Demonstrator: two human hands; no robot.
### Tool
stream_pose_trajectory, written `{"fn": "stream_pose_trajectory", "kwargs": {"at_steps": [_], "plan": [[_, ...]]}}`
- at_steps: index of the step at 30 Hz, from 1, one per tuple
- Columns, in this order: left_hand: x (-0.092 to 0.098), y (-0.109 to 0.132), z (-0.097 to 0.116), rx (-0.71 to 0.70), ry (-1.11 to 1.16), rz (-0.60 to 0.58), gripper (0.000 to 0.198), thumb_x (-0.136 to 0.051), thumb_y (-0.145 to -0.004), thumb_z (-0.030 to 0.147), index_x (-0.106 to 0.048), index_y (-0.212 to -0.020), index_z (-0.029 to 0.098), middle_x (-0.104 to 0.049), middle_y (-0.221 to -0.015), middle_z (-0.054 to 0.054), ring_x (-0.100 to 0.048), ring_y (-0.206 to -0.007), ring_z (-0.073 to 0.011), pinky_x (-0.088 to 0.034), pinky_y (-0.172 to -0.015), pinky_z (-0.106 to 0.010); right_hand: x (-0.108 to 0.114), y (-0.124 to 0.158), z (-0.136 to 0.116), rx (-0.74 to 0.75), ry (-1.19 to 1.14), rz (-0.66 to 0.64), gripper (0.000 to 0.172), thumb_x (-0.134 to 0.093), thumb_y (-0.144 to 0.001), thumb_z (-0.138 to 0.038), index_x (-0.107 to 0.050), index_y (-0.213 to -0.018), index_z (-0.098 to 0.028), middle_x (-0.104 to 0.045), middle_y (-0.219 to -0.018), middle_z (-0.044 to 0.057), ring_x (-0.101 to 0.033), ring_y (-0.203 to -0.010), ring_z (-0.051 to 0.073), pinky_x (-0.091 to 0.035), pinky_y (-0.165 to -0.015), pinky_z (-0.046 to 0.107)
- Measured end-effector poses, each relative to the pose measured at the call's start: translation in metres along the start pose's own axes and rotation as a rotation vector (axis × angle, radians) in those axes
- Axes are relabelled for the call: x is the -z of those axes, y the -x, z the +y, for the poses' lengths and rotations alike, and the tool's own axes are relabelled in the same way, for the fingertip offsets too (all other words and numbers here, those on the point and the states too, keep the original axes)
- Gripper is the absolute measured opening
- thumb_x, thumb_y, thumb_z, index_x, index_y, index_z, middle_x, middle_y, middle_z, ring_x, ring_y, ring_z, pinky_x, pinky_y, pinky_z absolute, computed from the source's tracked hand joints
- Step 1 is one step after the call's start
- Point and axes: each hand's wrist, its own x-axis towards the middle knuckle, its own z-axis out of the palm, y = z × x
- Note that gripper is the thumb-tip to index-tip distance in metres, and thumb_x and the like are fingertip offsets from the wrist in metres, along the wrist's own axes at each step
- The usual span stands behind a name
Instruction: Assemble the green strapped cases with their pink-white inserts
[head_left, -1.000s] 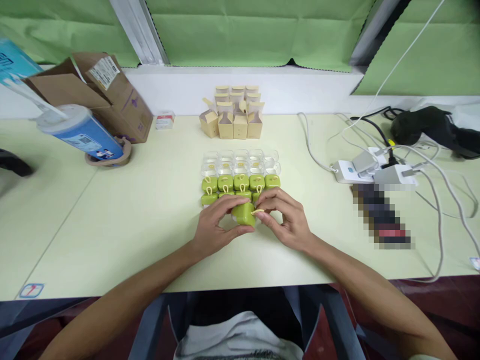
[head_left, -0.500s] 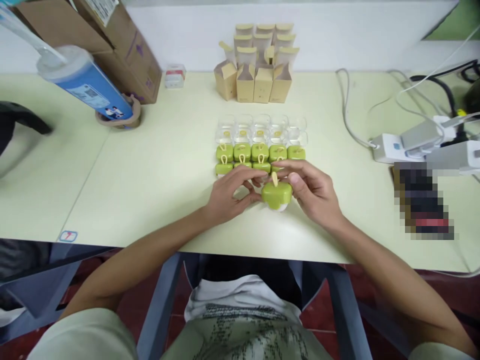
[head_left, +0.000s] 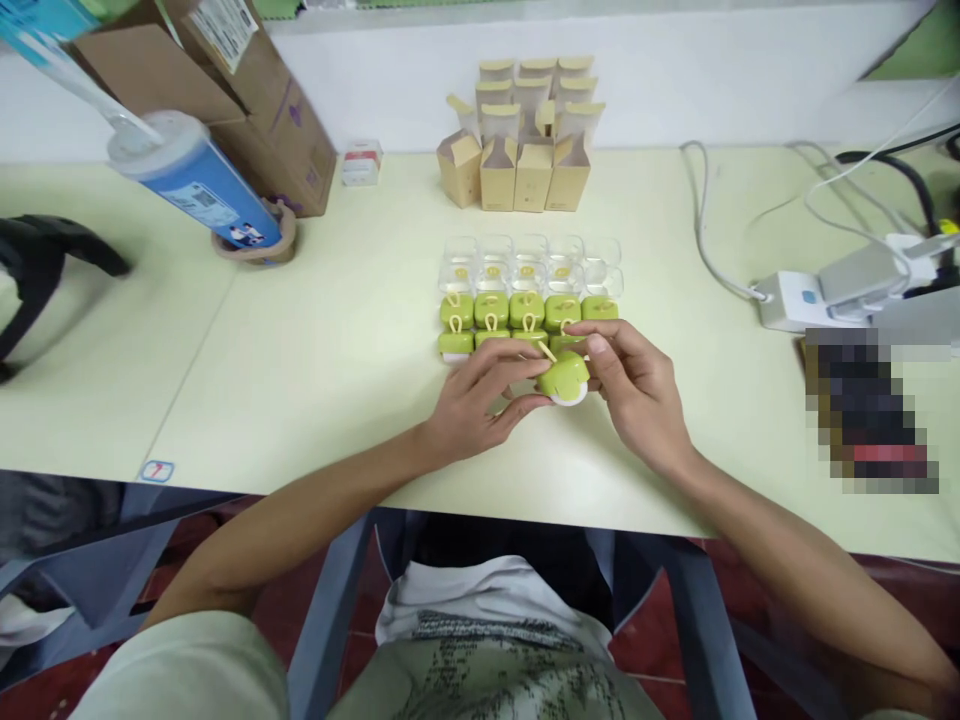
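Observation:
A small green case (head_left: 564, 379) with a white base and a pale yellow strap loop is held tilted just above the table. My left hand (head_left: 484, 400) pinches its left side between thumb and fingers. On the other side my right hand (head_left: 641, 390) closes on the case, its thumb near the upper right edge and its fingers partly hidden behind. Just beyond my hands stand two rows of like green cases (head_left: 491, 310), most with loops upward; my fingers hide part of the front row. Clear plastic covers (head_left: 531, 258) are lined up behind them, several showing a yellow mark.
Open small cardboard boxes (head_left: 534, 175) stand grouped against the wall. At left are a blue cup (head_left: 217, 190) with a straw in a holder, a large carton (head_left: 289, 140) and a small white-red box (head_left: 362, 163). To the right lie a power strip (head_left: 799, 300), cables and a pixelated object (head_left: 866, 405).
The green case has been turned and tilted in my hands, its loop now leaning left and more of its side showing. My left fingers have come onto it. The view has shifted slightly.

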Motion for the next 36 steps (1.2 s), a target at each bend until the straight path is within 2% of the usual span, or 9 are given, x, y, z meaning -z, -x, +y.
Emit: {"fn": "stream_pose_trajectory", "kwargs": {"at_steps": [2,7,12,16,19,24,27,31,36], "plan": [[0.0,0.0,0.002,-0.032,-0.082,0.028,0.037,-0.081,-0.102,0.032,-0.068,-0.134,0.02,-0.076,-0.119,-0.01,-0.078,-0.107,-0.0194,-0.069,-0.078,-0.027,-0.001,0.002,0.0,0.02,0.0,-0.034,0.039,-0.072,-0.104,-0.064,-0.078,-0.118,-0.028,-0.08,-0.095,0.003,-0.076,-0.079,0.019,-0.067,-0.07,0.033],[0.001,0.005,0.005,-0.143,-0.284,0.079,0.021,-0.081,-0.102,0.029,-0.069,-0.117,0.021,-0.078,-0.101,-0.003,-0.078,-0.086,-0.0135,-0.064,-0.078,-0.024,-0.003,-0.001,-0.001,0.057,0.004,-0.178,0.04,-0.092,-0.091,-0.052,-0.081,-0.12,-0.028,-0.081,-0.109,0.005,-0.08,-0.097,0.022,-0.069,-0.086,0.034],[0.001,0.006,0.004,-0.152,-0.298,0.088,0.021,-0.082,-0.101,0.022,-0.071,-0.118,0.02,-0.079,-0.102,-0.003,-0.075,-0.08,-0.0114,-0.063,-0.076,-0.023,0.003,-0.008,-0.003,0.009,-0.07,-0.313,0.039,-0.088,-0.095,-0.052,-0.076,-0.123,-0.029,-0.08,-0.108,0.004,-0.079,-0.095,0.02,-0.069,-0.087,0.036],[0.002,0.004,0.004,-0.161,-0.309,0.087,0.02,-0.078,-0.102,0.016,-0.071,-0.119,0.023,-0.078,-0.098,-0.001,-0.072,-0.075,-0.0094,-0.059,-0.067,-0.02,0.006,-0.007,-0.003,-0.02,-0.12,-0.284,0.046,-0.096,-0.087,-0.05,-0.071,-0.12,-0.029,-0.076,-0.098,0.0,-0.074,-0.085,0.018,-0.067,-0.081,0.034],[0.002,0.004,0.005,-0.16,-0.337,0.067,0.022,-0.079,-0.103,0.02,-0.071,-0.123,0.023,-0.079,-0.101,-0.002,-0.075,-0.078,-0.0111,-0.061,-0.07,-0.022,0.005,-0.007,0.0,0.013,-0.133,-0.246,0.051,-0.101,-0.08,-0.05,-0.071,-0.117,-0.03,-0.074,-0.097,-0.001,-0.072,-0.083,0.018,-0.065,-0.077,0.032],[0.007,0.0,0.003,-0.13,-0.266,0.077,0.018,-0.078,-0.101,0.018,-0.07,-0.118,0.017,-0.077,-0.103,-0.006,-0.077,-0.088,-0.0139,-0.062,-0.074,-0.023,0.016,-0.016,0.007,0.193,-0.036,-0.103,0.048,-0.095,-0.086,-0.051,-0.071,-0.122,-0.032,-0.075,-0.126,0.005,-0.077,-0.107,0.024,-0.067,-0.09,0.038],[0.022,-0.012,-0.01,-0.029,-0.202,0.158,0.015,-0.071,-0.101,0.01,-0.07,-0.113,0.02,-0.075,-0.103,-0.005,-0.073,-0.088,-0.013,-0.059,-0.066,-0.021,0.038,-0.023,0.002,0.311,0.178,-0.018,0.04,-0.09,-0.092,-0.044,-0.072,-0.125,-0.031,-0.074,-0.128,0.006,-0.076,-0.11,0.024,-0.065,-0.097,0.04],[0.049,-0.024,-0.047,0.333,-0.145,0.309,0.009,-0.066,-0.102,0.015,-0.07,-0.105,0.022,-0.068,-0.105,-0.005,-0.069,-0.093,-0.0146,-0.056,-0.063,-0.021,0.067,-0.02,-0.013,0.309,0.475,0.114,0.035,-0.092,-0.09,-0.044,-0.071,-0.113,-0.028,-0.074,-0.105,0.002,-0.074,-0.09,0.021,-0.064,-0.083,0.036],[0.069,-0.012,-0.094,0.542,-0.174,0.334,0.007,-0.066,-0.097,0.017,-0.071,-0.099,0.021,-0.063,-0.105,-0.005,-0.066,-0.095,-0.0145,-0.049,-0.059,-0.018,0.065,-0.002,-0.007,0.296,0.856,0.147,0.037,-0.08,-0.1,-0.058,-0.073,-0.107,-0.023,-0.073,-0.108,0.007,-0.066,-0.065,0.015,-0.06,-0.067,0.036]]}}
